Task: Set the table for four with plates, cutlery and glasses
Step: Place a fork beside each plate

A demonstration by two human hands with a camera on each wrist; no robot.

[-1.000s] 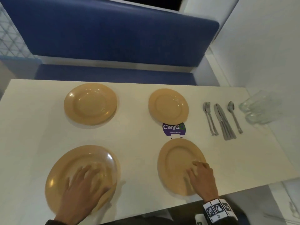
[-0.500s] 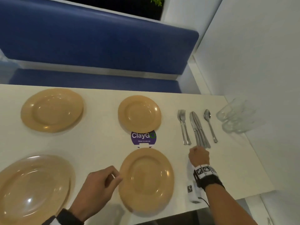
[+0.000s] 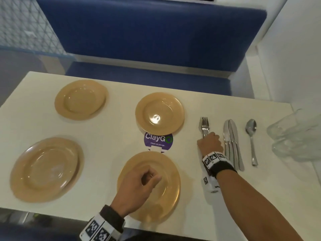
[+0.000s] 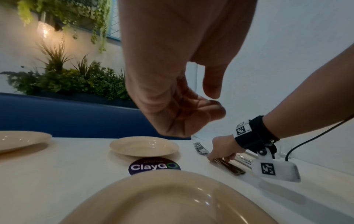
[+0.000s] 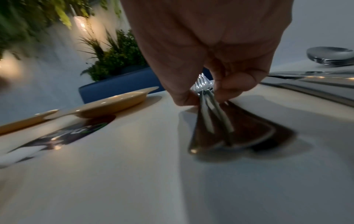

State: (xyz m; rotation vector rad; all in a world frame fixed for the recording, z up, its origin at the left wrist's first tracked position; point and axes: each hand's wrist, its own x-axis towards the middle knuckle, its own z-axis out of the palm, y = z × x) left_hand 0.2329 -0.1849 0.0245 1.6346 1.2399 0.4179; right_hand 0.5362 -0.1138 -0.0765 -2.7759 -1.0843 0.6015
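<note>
Four tan plates lie on the white table (image 3: 107,146): far left (image 3: 79,100), far right (image 3: 159,113), near left (image 3: 45,169) and near right (image 3: 170,171). To the right lie a stack of forks (image 3: 203,124), a stack of knives (image 3: 231,141) and stacked spoons (image 3: 251,133). Clear glasses (image 3: 295,134) stand at the far right. My right hand (image 3: 206,137) pinches the forks (image 5: 210,115) at their handles, thumb and fingers on either side. My left hand (image 3: 151,178) hovers over the near right plate, loosely curled and holding nothing.
A round purple ClayGo sticker (image 3: 158,141) sits between the two right plates. A blue bench (image 3: 149,39) runs along the table's far side. A white wall (image 3: 295,58) closes off the right end behind the glasses. The table's near edge is close to my wrists.
Both hands have left the near plates. The right hand reached across to the cutlery and now pinches the forks. The left hand drifted over the near right plate.
</note>
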